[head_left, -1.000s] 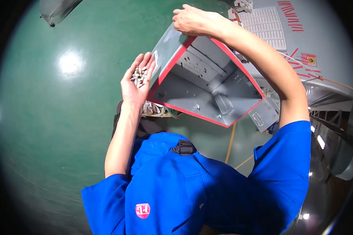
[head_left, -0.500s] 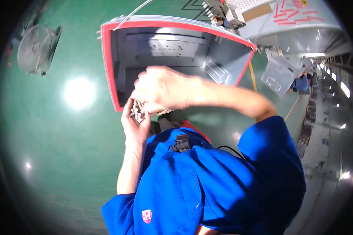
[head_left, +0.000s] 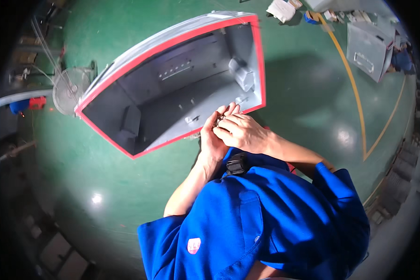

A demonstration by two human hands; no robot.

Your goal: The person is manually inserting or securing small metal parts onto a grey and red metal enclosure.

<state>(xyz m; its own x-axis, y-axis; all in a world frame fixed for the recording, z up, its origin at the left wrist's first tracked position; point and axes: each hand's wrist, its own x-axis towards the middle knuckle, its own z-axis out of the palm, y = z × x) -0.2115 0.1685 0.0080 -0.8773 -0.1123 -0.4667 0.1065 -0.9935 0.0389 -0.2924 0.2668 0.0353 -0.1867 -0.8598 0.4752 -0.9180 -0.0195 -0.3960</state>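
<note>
My left hand (head_left: 212, 142) is cupped with the palm up. It holds a cluster of small silvery metal pieces (head_left: 218, 120), mostly hidden by fingers and too small to name exactly. From the right, my right hand (head_left: 247, 134) reaches over that palm, its fingertips bent together among the pieces. What those fingertips pinch, if anything, is hidden. Both hands are at the near edge of a large grey metal box (head_left: 168, 112) with a red rim. Inside the box are a row of small holes, a grey block-like fitting (head_left: 241, 74) on the right and another fitting (head_left: 131, 121) on the left.
A round fan (head_left: 70, 91) stands on the green floor (head_left: 126, 205) beyond the box's left corner. A grey cabinet-like box (head_left: 368, 51) with a handle is at the far right. Yellow lines (head_left: 350, 79) mark the floor, and a white bundle (head_left: 282, 10) lies at the back.
The view has turned, so the box appears rotated and farther left. My right hand, earlier lifted over the box beside the cupped left hand, now has its fingers in the left palm.
</note>
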